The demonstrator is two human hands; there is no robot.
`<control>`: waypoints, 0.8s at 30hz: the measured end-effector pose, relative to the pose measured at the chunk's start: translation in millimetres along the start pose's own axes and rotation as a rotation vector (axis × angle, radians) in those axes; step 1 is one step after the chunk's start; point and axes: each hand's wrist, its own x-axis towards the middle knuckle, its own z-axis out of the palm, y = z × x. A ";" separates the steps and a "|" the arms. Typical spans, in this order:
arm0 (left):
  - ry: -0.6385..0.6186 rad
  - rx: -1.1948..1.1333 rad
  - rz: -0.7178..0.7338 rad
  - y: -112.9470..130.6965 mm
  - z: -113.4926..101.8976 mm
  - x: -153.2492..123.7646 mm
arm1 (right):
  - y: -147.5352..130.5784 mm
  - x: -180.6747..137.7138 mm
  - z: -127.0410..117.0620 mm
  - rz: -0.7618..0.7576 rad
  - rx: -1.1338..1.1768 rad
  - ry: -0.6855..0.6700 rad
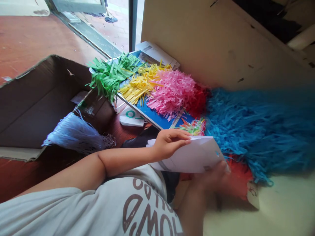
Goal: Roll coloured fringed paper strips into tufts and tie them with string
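My left hand (169, 144) is closed on the upper edge of a folded white paper packet (197, 155), thumb and fingers pinched together. The packet lies tilted above my lap, with a small blue mark near its right end. Beside its lower right corner is my right hand (216, 177), smeared by motion, so its fingers do not show clearly. Just beyond the packet lies a small bunch of multicoloured strips (195, 127). Red shredded paper (238, 178) lies to the right of my right hand.
A blue board (157, 114) bears green strips (110, 73), yellow strips (137, 85) and pink shreds (172, 90). A large blue shredded heap (258, 131) spreads at the right. At left, an open cardboard box (36, 95) has white string (71, 132) over its edge.
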 end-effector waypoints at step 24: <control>-0.132 0.354 0.083 10.8 -8.9 19.6 | -15.5 -13.2 4.6 -0.078 -0.077 0.225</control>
